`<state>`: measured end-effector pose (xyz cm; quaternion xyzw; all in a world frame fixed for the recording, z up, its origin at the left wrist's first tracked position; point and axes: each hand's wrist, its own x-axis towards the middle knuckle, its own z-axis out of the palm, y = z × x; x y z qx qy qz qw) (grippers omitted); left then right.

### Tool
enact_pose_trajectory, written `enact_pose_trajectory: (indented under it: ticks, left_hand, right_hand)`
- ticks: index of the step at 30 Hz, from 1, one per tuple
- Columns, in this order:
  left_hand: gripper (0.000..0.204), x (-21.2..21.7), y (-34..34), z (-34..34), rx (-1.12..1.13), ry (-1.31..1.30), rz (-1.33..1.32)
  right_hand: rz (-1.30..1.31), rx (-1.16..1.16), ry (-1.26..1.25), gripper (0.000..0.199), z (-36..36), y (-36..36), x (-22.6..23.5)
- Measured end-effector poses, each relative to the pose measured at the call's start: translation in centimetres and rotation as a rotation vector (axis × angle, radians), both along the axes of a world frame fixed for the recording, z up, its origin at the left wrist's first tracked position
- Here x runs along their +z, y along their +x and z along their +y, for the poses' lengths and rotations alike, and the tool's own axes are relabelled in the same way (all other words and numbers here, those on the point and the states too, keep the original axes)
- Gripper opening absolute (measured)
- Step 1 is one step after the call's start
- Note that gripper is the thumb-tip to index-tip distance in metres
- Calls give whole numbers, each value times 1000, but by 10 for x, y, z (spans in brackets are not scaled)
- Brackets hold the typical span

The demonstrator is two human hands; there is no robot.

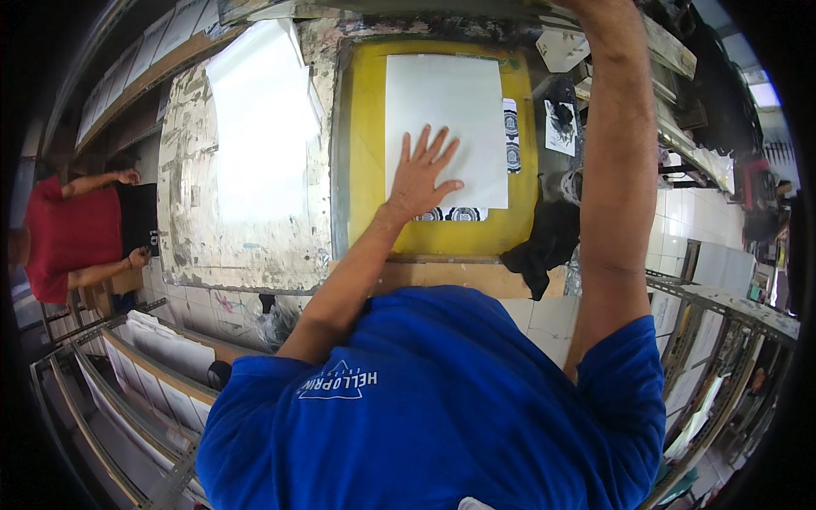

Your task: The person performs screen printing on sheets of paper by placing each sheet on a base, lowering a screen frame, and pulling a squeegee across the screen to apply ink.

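My left hand [423,177] lies flat with its fingers spread on a blank white sheet [446,93]. Beneath that sheet is a yellow panel [365,144]. Black round printed designs [512,140] show past the sheet's right and lower edges. My right arm stretches up toward the far side, and only the base of my right hand [588,7] shows at the upper edge. Its fingers are out of the picture, so I cannot see what they hold.
A pile of white paper [262,136] lies on a stained board [187,204] at left. Black cloth [544,242] hangs by the panel's right side, near a small printed card [560,127]. A person in red [72,225] stands far left. Racks [153,374] flank me.
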<state>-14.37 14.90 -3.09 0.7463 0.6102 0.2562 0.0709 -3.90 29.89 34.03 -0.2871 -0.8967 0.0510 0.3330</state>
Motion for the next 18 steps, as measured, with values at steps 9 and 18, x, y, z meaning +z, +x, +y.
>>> enact_pose_trajectory:
  ticks: [9,18]
  left_hand:
    - [72,117,-62,-38,270,476,-920]
    - [83,80,61,-34,-431,-57,-424]
  right_hand:
    - [-45,72,-10,49,-28,23,-58]
    - [-31,-34,132,44,-78,39,-119]
